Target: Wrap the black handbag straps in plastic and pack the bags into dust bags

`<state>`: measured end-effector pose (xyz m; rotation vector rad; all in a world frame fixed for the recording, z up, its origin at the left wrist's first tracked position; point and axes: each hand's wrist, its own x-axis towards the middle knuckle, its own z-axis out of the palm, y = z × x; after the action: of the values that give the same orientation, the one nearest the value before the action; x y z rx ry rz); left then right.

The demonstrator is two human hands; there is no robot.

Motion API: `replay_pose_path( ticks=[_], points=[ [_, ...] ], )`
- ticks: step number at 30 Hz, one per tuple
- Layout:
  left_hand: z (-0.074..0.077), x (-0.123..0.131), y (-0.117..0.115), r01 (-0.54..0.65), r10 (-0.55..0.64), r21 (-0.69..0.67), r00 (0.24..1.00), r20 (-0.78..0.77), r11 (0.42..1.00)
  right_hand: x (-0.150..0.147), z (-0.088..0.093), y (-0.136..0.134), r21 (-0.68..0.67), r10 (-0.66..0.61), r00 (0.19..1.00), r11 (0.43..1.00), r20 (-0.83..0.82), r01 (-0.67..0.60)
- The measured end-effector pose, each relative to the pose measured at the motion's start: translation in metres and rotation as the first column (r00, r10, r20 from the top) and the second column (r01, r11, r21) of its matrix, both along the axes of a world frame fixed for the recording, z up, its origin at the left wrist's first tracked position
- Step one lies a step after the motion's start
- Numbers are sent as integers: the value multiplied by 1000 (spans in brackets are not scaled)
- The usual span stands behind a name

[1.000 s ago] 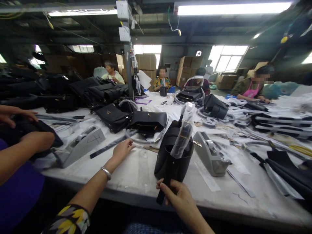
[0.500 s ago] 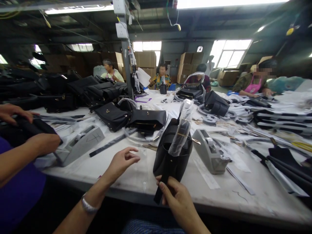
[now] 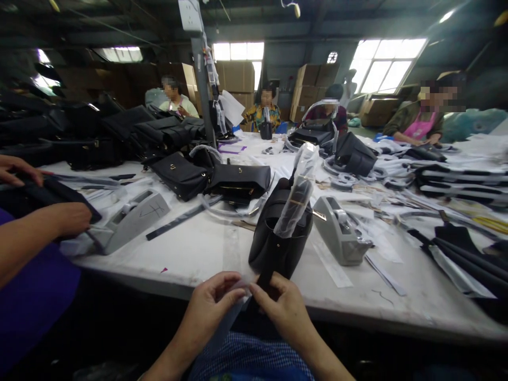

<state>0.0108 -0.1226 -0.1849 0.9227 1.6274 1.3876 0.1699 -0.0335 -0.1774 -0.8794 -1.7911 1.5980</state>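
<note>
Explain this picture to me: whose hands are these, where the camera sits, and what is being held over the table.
There is no machine here: a person wears a camera on the head, so the one picture looks forward and down at that person's own hands. The left hand pinches a clear plastic strip; the right hand pinches the black strap of a black bag standing on the white table. A grey tape dispenser and more black bags lie around it. The arms at the left edge belong to a co-worker.
</note>
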Motion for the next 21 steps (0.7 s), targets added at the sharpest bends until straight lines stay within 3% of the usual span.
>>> replay_pose_path(
  ticks=[5, 12, 17, 21],
  points=[
    [3, -2, -1, -27, 26, -68, 1000, -13, 997, 5, 4, 3, -66, 39, 999, 997, -27, -40],
    [1, -13, -20, 0, -18, -126, 989, -144, 992, 10, 12, 0, -82, -58, 996, 995, -72, 52],
    [-4, -14, -35, 112, -113, -177, 994, 1, 978, 1, 11, -2, -10, -169, 979, 986, -118, 169],
    [-5, -13, -38, 120, -106, -175, 991, 83, 977, -4, 8, -3, 41, -179, 977, 982, -112, 185]
  ],
)
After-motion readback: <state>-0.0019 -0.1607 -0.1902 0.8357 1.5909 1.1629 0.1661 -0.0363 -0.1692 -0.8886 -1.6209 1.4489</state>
